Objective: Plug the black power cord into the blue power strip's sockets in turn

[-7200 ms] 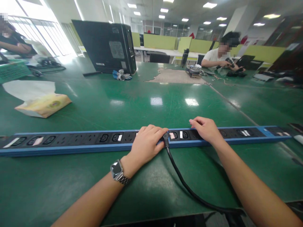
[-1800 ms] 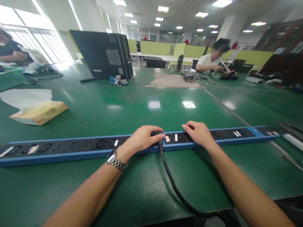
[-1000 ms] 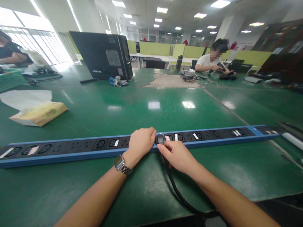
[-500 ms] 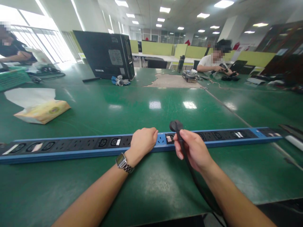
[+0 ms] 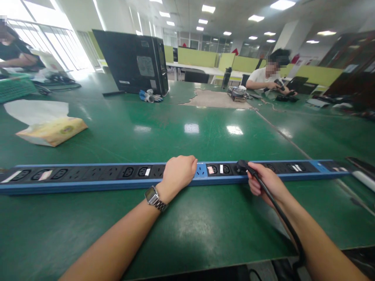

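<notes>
A long blue power strip (image 5: 99, 184) with black sockets lies across the green table. My left hand (image 5: 179, 171), a watch (image 5: 152, 195) on its wrist, is closed over the strip's middle, just left of a blue socket (image 5: 200, 169). Its fingers curl down out of sight around the strip. My right hand (image 5: 263, 181) grips a black power plug (image 5: 241, 167) by its cable end. The plug is at a black socket right of the middle; whether its pins are inside cannot be seen. From it a black cable (image 5: 275, 205) runs down past my right forearm.
A tissue pack (image 5: 55, 130) lies at left, behind the strip. Farther back stand a black computer case (image 5: 134, 64) and blue-grey gloves (image 5: 150, 96). A green basket (image 5: 17, 88) is at far left. One person sits at back right, another at far left.
My right hand has moved to the right and brought the plug from in front of the strip down onto a socket. My left hand stays on the strip.
</notes>
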`<state>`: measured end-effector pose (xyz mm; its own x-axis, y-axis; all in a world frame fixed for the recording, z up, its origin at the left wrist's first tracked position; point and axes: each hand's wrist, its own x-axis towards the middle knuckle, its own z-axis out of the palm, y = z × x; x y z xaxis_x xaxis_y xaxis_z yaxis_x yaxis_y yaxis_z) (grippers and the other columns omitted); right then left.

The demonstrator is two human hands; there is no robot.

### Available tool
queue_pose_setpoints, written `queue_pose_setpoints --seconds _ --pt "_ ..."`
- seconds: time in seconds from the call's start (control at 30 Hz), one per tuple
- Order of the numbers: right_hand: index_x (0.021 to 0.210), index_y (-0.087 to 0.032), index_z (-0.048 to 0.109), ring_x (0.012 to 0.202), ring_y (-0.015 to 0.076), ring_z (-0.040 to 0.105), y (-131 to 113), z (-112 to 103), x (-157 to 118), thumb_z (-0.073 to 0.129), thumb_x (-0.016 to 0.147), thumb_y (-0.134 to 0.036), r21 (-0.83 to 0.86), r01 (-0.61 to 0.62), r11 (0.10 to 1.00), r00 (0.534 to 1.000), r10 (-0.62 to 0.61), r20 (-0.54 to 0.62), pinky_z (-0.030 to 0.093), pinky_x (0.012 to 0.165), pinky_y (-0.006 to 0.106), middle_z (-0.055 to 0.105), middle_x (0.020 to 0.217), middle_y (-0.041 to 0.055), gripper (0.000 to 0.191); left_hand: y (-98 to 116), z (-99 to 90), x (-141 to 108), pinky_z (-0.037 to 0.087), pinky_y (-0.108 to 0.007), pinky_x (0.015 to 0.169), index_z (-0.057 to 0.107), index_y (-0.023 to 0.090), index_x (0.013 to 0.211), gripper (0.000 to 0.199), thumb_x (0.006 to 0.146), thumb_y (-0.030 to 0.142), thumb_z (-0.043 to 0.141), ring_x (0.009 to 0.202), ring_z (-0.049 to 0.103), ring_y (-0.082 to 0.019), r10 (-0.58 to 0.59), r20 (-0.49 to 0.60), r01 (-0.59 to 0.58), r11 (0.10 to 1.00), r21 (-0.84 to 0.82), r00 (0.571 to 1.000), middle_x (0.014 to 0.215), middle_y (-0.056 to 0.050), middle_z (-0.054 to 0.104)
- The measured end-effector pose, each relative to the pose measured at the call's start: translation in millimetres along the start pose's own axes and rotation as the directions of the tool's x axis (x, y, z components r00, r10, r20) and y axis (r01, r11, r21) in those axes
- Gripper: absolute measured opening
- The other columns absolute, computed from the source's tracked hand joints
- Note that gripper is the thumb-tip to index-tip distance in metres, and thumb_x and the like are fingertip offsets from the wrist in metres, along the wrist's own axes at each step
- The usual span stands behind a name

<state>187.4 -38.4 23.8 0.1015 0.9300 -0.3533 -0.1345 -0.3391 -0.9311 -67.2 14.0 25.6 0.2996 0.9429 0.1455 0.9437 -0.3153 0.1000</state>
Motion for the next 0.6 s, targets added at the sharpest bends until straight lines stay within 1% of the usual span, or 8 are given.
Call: queue_pose_setpoints --seconds 0.1,0.17,0.23,0.37,0.5,0.6 --pt "0.053 -0.017 0.053 0.025 0.0099 0.036 -2.0 6.6 1.3 0.062 0.076 -0.050 -0.111 0.017 0.994 0.999 -0.020 -0.031 0.026 0.030 0.022 0.037 0.031 -0.0037 0.041 0.0 0.1 0.3 0.046 -0.031 0.067 0.068 0.021 0.085 0.042 0.098 0.036 0.031 0.078 0.069 -0.023 0.003 0.006 -0.003 1.000 -0.001 1.000 0.084 -0.007 0.073" --pt "0.054 -0.017 0.055 0.026 0.0106 0.038 -1.4 9.1 0.2 0.062 0.076 -0.051 -0.148 0.010 0.989 0.999 -0.017 -0.046 0.027 0.030 0.022 0.042 0.033 -0.0022 0.041 -0.3 0.5 0.5 0.045 -0.031 0.067 0.068 0.021 0.084 0.042 0.098 0.036 0.031 0.078 0.069 -0.023 0.009 0.005 -0.009 1.000 -0.005 1.000 0.083 -0.007 0.073" --pt "0.054 -0.017 0.054 0.027 0.0110 0.040 0.5 10.1 -1.1 0.061 0.077 -0.050 -0.152 0.012 0.988 0.998 -0.022 -0.060 0.029 0.031 0.023 0.043 0.034 -0.0018 0.041 -0.6 1.1 0.5 0.045 -0.031 0.067 0.067 0.020 0.083 0.042 0.098 0.035 0.031 0.078 0.069 -0.023 0.012 -0.001 -0.012 1.000 -0.004 1.000 0.083 -0.007 0.073" --pt "0.053 -0.018 0.051 0.027 0.0112 0.040 7.5 9.7 -3.6 0.059 0.079 -0.051 -0.153 0.022 0.988 0.997 -0.032 -0.067 0.029 0.031 0.023 0.040 0.033 -0.0029 0.043 -1.1 1.9 0.5 0.044 -0.031 0.066 0.067 0.021 0.081 0.043 0.097 0.035 0.030 0.077 0.069 -0.023 0.024 -0.017 -0.024 1.000 0.000 1.000 0.082 -0.007 0.072" --pt "0.061 -0.017 0.053 0.030 0.0105 0.043 17.8 7.9 -8.6 0.060 0.079 -0.059 -0.168 0.034 0.985 0.997 -0.045 -0.063 0.032 0.033 0.022 0.045 0.038 -0.0029 0.046 -1.3 1.7 0.4 0.045 -0.031 0.066 0.068 0.021 0.082 0.043 0.097 0.035 0.031 0.077 0.069 -0.024 0.027 -0.025 -0.027 1.000 0.002 0.999 0.083 -0.007 0.073" --pt "0.065 -0.017 0.053 0.033 0.0106 0.047 24.4 6.3 -10.8 0.057 0.079 -0.064 -0.228 0.079 0.971 0.993 -0.097 -0.067 0.036 0.035 0.022 0.050 0.041 -0.0024 0.049 -0.9 1.1 0.2 0.045 -0.032 0.067 0.069 0.021 0.083 0.044 0.097 0.036 0.030 0.078 0.069 -0.024 0.017 -0.009 -0.017 1.000 0.000 1.000 0.084 -0.008 0.073"
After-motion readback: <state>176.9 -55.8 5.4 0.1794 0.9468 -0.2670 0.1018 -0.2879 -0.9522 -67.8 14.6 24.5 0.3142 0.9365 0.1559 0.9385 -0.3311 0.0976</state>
